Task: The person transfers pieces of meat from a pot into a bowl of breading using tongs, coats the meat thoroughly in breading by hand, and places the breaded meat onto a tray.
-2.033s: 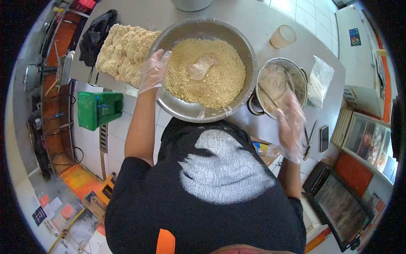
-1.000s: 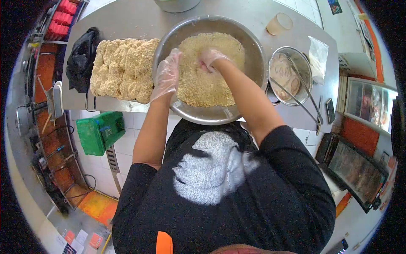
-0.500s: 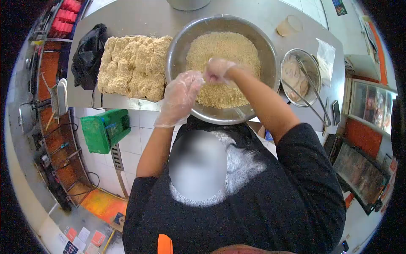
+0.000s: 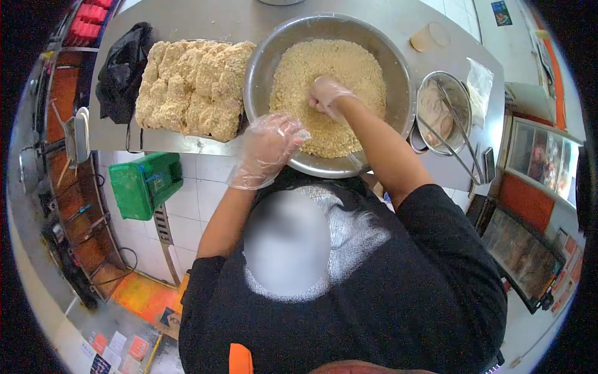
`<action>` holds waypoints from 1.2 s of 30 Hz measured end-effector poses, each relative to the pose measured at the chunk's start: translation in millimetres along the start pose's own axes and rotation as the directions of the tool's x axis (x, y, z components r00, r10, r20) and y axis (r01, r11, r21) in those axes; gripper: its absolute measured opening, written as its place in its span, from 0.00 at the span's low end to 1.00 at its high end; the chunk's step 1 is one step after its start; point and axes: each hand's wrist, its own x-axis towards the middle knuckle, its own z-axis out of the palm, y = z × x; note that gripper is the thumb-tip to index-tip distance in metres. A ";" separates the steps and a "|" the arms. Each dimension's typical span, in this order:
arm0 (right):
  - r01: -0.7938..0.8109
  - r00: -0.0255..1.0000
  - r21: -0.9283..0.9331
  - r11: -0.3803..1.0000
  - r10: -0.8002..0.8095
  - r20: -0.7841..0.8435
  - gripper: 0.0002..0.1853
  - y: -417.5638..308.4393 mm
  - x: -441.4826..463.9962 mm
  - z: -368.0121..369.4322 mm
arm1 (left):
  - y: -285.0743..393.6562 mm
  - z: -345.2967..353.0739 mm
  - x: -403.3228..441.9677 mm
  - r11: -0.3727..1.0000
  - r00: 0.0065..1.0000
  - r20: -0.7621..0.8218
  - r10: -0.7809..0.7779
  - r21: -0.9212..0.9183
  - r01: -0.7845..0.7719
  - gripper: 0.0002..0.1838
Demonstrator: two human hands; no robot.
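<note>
A wide metal bowl (image 4: 261,68) holds pale yellow crumbs (image 4: 342,59). My right hand (image 4: 330,96), in a clear plastic glove, presses into the crumbs with its fingers curled; whatever lies under it is hidden. Over the bowl's lower left rim is my left hand (image 4: 274,140), also gloved, its fingers bent together; nothing can be made out inside them. Left of the bowl, a tray is heaped with crumb-coated pieces (image 4: 190,87). To the right stands a metal pot (image 4: 460,138) with pale, wet pieces (image 4: 435,112) in it and metal tongs (image 4: 464,165) leaning across its rim.
A beige cup (image 4: 430,37) and a bag of white powder (image 4: 479,90) are on the table's right side, with a phone (image 4: 489,165) near the edge. A black bag (image 4: 124,75) lies at the left. Below the table's front edge is a green bin (image 4: 146,184).
The tongs, earlier in my right hand at the pot, now rest there. My right hand has moved into the crumbs, where the pale piece is now out of sight. My left hand has shifted toward the bowl's front.
</note>
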 end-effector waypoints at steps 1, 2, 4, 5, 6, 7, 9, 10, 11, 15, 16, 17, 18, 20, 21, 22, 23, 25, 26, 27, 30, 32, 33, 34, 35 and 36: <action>-0.014 0.999 0.014 1.000 0.015 -0.032 0.10 -0.3 -1.1 5.7 | 2.6 -1.9 0.0 1.000 0.999 0.034 -0.001 0.003 0.001 0.25; 0.083 0.997 -0.042 0.996 -0.083 0.005 0.10 0.8 -8.1 1.6 | 2.8 0.1 -2.5 1.000 0.999 0.033 0.001 0.007 -0.001 0.25; 0.285 0.958 -0.153 0.946 -0.273 0.091 0.10 2.4 -25.9 -23.0 | 0.8 5.6 -4.4 1.000 1.000 0.017 0.005 0.017 -0.005 0.25; 0.221 0.975 0.128 0.967 -0.216 -0.056 0.10 4.4 -26.9 -31.0 | -0.9 6.8 -4.6 1.000 1.000 0.015 0.013 0.018 -0.013 0.24; 0.181 0.977 0.400 0.899 -0.119 -0.174 0.10 5.5 -24.2 -39.5 | -2.6 8.0 -6.2 1.000 1.000 0.009 0.013 0.018 -0.014 0.23; 0.166 0.967 0.639 0.751 0.003 -0.255 0.12 5.9 -20.1 -48.2 | -3.1 9.4 -8.7 1.000 1.000 0.004 0.007 0.021 -0.007 0.22; 0.268 0.862 0.084 0.960 -0.200 -0.466 0.15 22.0 -7.3 -84.3 | -4.8 13.9 -11.1 0.999 1.000 -0.008 0.004 0.035 -0.004 0.20; 0.265 0.788 -0.217 0.940 -0.341 -0.513 0.17 23.1 -3.1 -96.9 | -5.9 15.0 -11.4 0.999 1.000 -0.012 0.006 0.045 -0.006 0.18; 0.182 0.854 -0.276 0.944 -0.291 -0.432 0.18 14.4 -5.3 -98.9 | -4.4 13.3 -11.5 0.999 1.000 -0.007 0.009 0.053 -0.009 0.18; 0.054 0.998 -0.577 0.815 -0.057 0.014 0.26 -5.5 -14.6 -91.2 | -4.5 12.9 -10.8 0.996 0.999 -0.032 0.020 0.086 -0.017 0.16; 0.088 0.988 -0.650 0.755 0.017 0.154 0.29 -5.6 -16.4 -89.3 | -5.8 15.2 -11.5 0.996 0.998 -0.053 0.019 0.093 -0.014 0.16; 0.129 0.982 -0.647 0.752 -0.004 0.190 0.29 1.0 -11.5 -86.9 | -7.4 15.8 -11.9 0.996 0.998 -0.068 0.017 0.083 -0.011 0.15; 0.169 0.974 -0.644 0.746 -0.025 0.226 0.30 13.1 -1.9 -81.8 | -9.6 15.9 -12.5 0.997 0.996 -0.084 0.014 0.072 -0.008 0.15; 0.249 0.968 -0.672 0.698 -0.168 0.184 0.32 37.3 4.9 -77.5 | -11.9 15.9 -11.9 0.999 0.995 -0.101 0.012 0.049 -0.007 0.15; 0.283 0.950 -0.705 0.650 -0.293 0.111 0.34 43.9 -4.5 -77.8 | -12.6 14.5 -11.0 0.999 0.995 -0.101 0.013 0.038 -0.009 0.15; 0.274 0.942 -0.701 0.658 -0.330 0.058 0.34 45.8 -8.7 -77.1 | -13.1 14.2 -11.4 1.000 0.995 -0.101 0.013 0.030 -0.010 0.15; 0.266 0.931 -0.696 0.667 -0.366 0.005 0.35 42.4 -17.1 -76.4 | -13.8 16.2 -12.1 0.999 0.993 -0.113 0.015 0.048 -0.009 0.14; 0.159 0.966 -0.593 0.789 -0.247 -0.070 0.34 1.4 -54.0 -84.7 | -14.4 21.0 -13.2 0.996 0.991 -0.132 0.025 0.087 -0.013 0.14; 0.188 0.951 -0.536 0.823 -0.289 -0.110 0.33 -13.1 -72.5 -89.4 | -14.4 21.0 -13.0 0.997 0.991 -0.135 0.021 0.082 -0.010 0.14; 0.219 0.933 -0.475 0.852 -0.325 -0.153 0.32 -26.6 -91.7 -93.8 | -14.2 21.1 -12.8 0.997 0.990 -0.136 0.018 0.077 -0.008 0.14; 0.272 0.908 -0.393 0.878 -0.369 -0.196 0.31 -73.0 -148.8 -104.2 | -13.0 18.9 -11.6 0.999 0.992 -0.126 0.000 0.051 0.007 0.15; 0.348 0.885 -0.419 0.839 -0.441 -0.149 0.30 -78.2 -162.0 -99.5 | -13.2 18.1 -10.9 0.999 0.994 -0.105 -0.013 0.038 0.017 0.15; 0.412 0.858 -0.452 0.791 -0.504 -0.100 0.29 -74.1 -163.1 -95.0 | -14.5 18.8 -10.4 0.999 0.996 -0.092 -0.018 0.037 0.021 0.15; 0.474 0.826 -0.479 0.739 -0.562 -0.049 0.28 -68.4 -163.7 -89.9 | -14.6 19.4 -10.2 0.999 0.997 -0.078 -0.022 0.036 0.024 0.15; 0.542 0.791 -0.434 0.719 -0.611 -0.024 0.24 -53.4 -163.7 -85.6 | -13.2 18.8 -9.8 0.999 0.995 -0.095 -0.010 0.039 0.014 0.15; 0.506 0.798 -0.434 0.746 -0.595 -0.093 0.24 -45.1 -161.8 -81.8 | -12.3 17.4 -8.5 0.999 0.993 -0.114 0.003 0.044 0.002 0.15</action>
